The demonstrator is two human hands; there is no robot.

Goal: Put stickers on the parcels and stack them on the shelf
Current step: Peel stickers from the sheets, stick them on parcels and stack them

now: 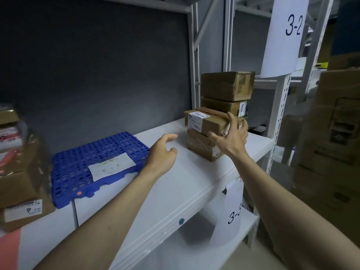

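Several brown cardboard parcels stand stacked on the white shelf [175, 184] at its right end. The top parcel [227, 85] is the largest; below it lies one with a "1006" sticker [220, 106], then a flat parcel [204, 120] with a white label, then a bottom parcel [200, 145]. My right hand [231, 137] is at the front right of the flat parcel, fingers spread against its end. My left hand [162, 151] hovers over the shelf left of the stack, fingers loosely curled and holding nothing.
A blue perforated plastic tray [78, 164] with a white sheet on it lies on the shelf to the left. More cardboard boxes [21, 172] sit at the far left. White uprights carry "3-2" [294, 26] and "3-3" signs. Large cartons [335, 133] stand right.
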